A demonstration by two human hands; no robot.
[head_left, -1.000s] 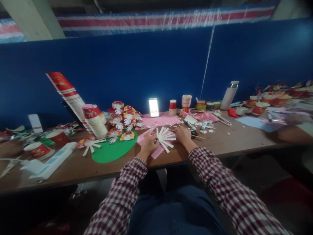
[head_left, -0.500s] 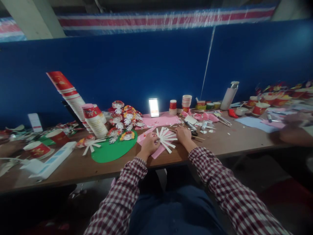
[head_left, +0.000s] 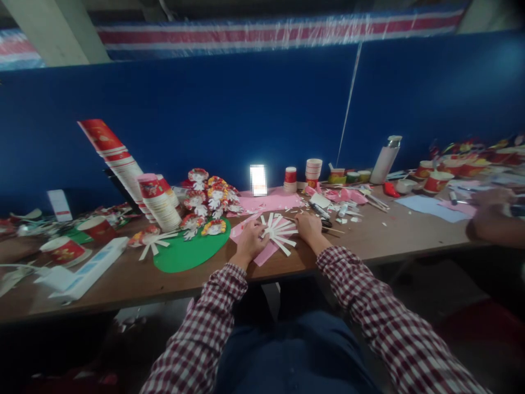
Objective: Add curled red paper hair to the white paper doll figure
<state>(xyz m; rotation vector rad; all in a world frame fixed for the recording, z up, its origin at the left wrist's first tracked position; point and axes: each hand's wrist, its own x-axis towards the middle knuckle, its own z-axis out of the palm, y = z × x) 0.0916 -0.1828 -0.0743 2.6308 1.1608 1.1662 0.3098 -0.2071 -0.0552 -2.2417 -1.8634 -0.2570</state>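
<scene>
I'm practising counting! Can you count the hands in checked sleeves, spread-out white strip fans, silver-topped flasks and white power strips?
Left hand and right hand: 2
White strip fans: 2
Silver-topped flask: 1
White power strip: 1
Total: 6

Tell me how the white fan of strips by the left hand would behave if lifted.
The white fan looks like cut paper, so it is probably light. Its strips are long and narrow, so their loose ends may flop. They splay apart, so they could snag.
</scene>
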